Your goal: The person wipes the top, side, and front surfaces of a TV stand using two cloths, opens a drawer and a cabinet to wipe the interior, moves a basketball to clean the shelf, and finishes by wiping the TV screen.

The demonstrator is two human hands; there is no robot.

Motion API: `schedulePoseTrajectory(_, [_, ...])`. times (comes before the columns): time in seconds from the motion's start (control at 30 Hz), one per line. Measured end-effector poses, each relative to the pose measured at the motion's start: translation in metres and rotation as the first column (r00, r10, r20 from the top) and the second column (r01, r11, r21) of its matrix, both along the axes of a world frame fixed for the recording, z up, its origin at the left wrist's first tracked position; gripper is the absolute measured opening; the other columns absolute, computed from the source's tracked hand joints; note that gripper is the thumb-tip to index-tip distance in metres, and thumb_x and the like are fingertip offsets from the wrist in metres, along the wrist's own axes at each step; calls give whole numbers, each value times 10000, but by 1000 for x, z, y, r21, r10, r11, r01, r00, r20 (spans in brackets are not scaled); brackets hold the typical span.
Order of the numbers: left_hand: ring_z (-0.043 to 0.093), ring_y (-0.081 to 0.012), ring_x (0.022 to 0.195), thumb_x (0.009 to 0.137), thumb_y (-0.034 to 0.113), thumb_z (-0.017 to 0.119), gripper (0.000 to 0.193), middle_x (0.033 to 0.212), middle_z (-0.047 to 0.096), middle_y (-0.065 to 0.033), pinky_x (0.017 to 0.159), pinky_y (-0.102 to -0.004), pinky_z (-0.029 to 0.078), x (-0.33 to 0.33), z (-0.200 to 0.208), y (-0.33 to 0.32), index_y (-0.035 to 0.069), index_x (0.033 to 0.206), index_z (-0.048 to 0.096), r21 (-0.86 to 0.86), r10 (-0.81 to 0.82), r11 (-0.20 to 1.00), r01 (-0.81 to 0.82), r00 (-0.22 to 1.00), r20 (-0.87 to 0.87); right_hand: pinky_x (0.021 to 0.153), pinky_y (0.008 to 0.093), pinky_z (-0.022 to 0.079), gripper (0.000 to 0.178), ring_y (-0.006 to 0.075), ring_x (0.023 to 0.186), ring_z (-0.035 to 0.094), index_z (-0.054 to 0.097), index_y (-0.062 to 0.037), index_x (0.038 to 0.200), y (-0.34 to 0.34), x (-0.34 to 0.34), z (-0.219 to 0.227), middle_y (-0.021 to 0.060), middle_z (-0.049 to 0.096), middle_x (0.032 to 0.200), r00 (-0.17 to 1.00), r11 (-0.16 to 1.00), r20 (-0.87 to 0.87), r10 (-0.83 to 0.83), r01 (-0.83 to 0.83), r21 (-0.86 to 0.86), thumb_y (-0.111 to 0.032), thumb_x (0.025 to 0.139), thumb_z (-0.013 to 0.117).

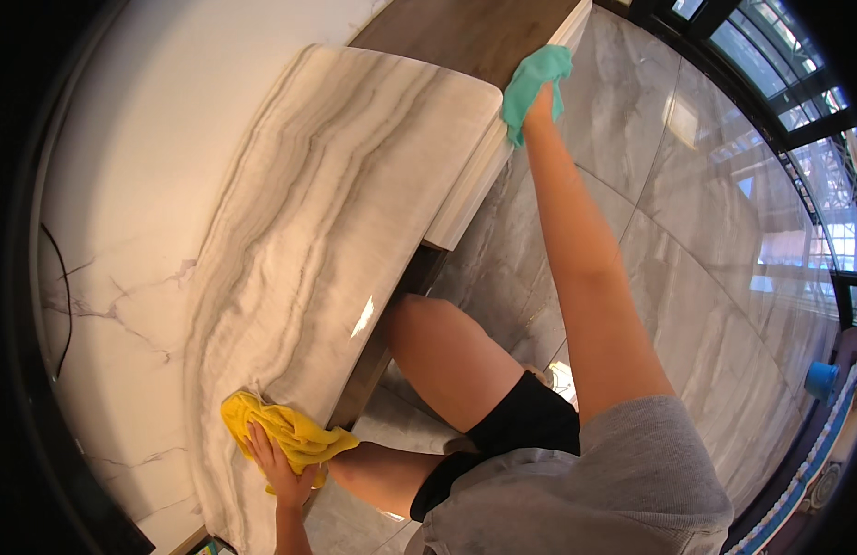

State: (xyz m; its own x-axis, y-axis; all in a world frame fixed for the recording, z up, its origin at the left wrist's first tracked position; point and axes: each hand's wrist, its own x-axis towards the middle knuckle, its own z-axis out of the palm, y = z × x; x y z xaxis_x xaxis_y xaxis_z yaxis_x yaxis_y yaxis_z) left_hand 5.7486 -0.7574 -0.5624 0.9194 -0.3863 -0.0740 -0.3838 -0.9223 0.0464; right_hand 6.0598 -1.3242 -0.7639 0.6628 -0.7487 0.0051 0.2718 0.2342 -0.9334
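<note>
A crumpled yellow cloth [294, 433] lies on the marble-patterned top [326, 185] near its lower end, its right corner hanging past the edge. My left hand [278, 469] presses down on it, fingers bent over the fabric. My right arm is stretched far forward, and my right hand [542, 104] holds a teal cloth [537, 76] against the far right edge, where the marble top meets a lower dark brown surface [465, 32]. The teal cloth covers most of that hand's fingers.
A white veined wall [123, 277] with a thin black cable [67, 296] runs along the left. Glossy grey tiles [687, 250] cover the floor at right, below dark-framed windows [780, 65]. A blue container [821, 379] stands at far right. My bent knees are beside the unit.
</note>
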Motion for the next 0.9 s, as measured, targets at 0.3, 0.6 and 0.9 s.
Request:
schedulePoseTrajectory(0.3, [133,-425,1319,700,353,591,829,1439,150,-213,1044,-561,69,13,-6,-14,155,1396,186,-17,-43,999,43,999,-3,905,312,364,427,187,1062,445,383,-32,1248,176,-120,-17,76,460,1169,979,879,155,129,-185,439,-318,932,376])
schedulePoseTrajectory(0.6, [147,-429,1314,726,364,568,797,1435,164,-214,1038,-570,78,16,-9,-15,154,1395,189,-62,-87,994,89,996,31,935,266,322,423,150,1063,409,343,-67,1282,26,-40,23,43,431,1147,986,984,62,154,-158,80,-329,951,330])
schedulePoseTrajectory(0.9, [153,-427,1313,750,404,560,776,1434,166,-214,1037,-570,85,15,-5,-12,147,1390,203,-36,-102,994,102,995,8,915,305,354,502,177,1021,448,375,-90,1275,127,-110,1,48,465,1140,970,935,123,211,-237,263,-449,929,323])
